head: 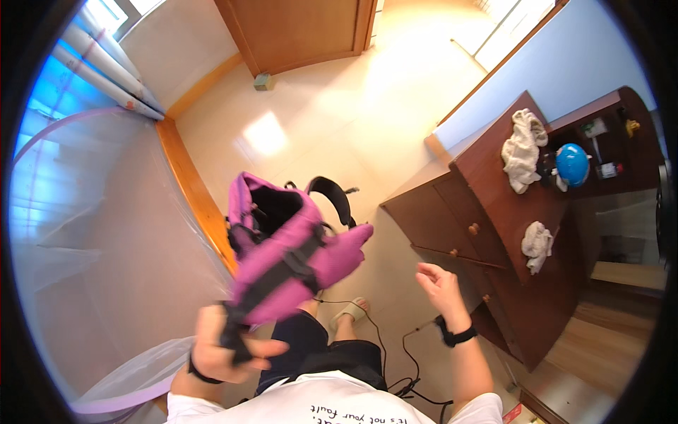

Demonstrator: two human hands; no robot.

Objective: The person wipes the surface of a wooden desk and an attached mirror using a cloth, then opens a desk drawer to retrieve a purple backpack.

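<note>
My left hand [225, 344] grips a black strap at the near end of a purple fabric bag [280, 286] and holds it up over the floor in front of me. The bag's top gapes, with a dark lining inside, and a black strap loop [336, 193] sticks out on its far side. Blur softens the hand and the bag's near end. To the right, my right hand [437, 283] hangs in the air by the wooden cabinet, fingers loosely curled with a gap at the thumb, holding nothing. Each wrist wears a black band.
A dark wooden cabinet [492, 206] at right bears crumpled white cloths [522, 151] and a blue round object [572, 165]. Black cables [408, 389] lie on the floor near my feet. Sheer netting [116, 212] hangs over a wood-edged bed at left. A wooden door [302, 32] stands ahead.
</note>
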